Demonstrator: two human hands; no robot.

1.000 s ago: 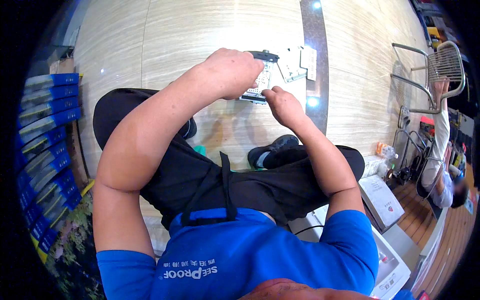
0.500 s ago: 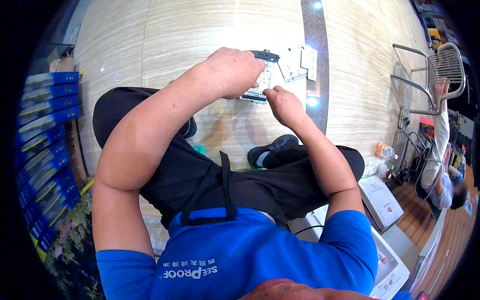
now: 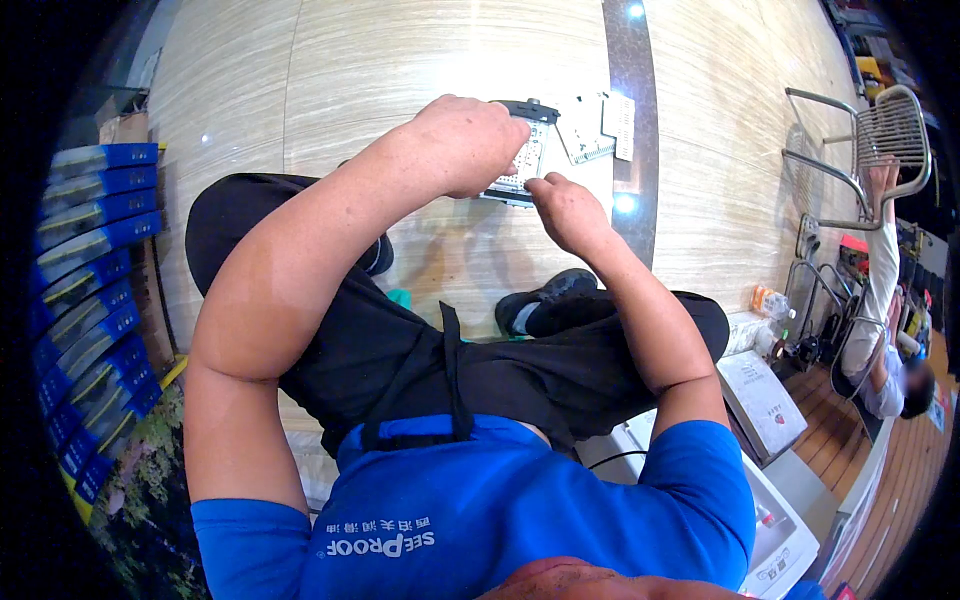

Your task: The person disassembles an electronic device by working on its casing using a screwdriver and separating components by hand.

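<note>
A flat electronic unit (image 3: 535, 155) with a perforated silvery metal face lies on the floor in front of me. A black panel (image 3: 528, 109) with a small knob runs along its far edge, and a dark strip crosses its near edge. My left hand (image 3: 468, 147) is closed over the unit's left side, its fingertips partly hidden. At the near right corner, my right hand (image 3: 572, 212) has thumb and fingers pinched together; whatever is between them is too small to make out. A cut-out metal plate (image 3: 584, 128) lies just right of the unit.
Glossy tiles (image 3: 390, 60) with a dark border strip (image 3: 632, 160) surround the work. Blue boxes (image 3: 100, 270) are stacked at left. On the right are a metal chair (image 3: 890, 140), a plastic bottle (image 3: 770, 302), a white box (image 3: 762, 405) and another person (image 3: 885, 370).
My right fingers have shifted very slightly at the unit's near corner. The left hand and the unit stay in place.
</note>
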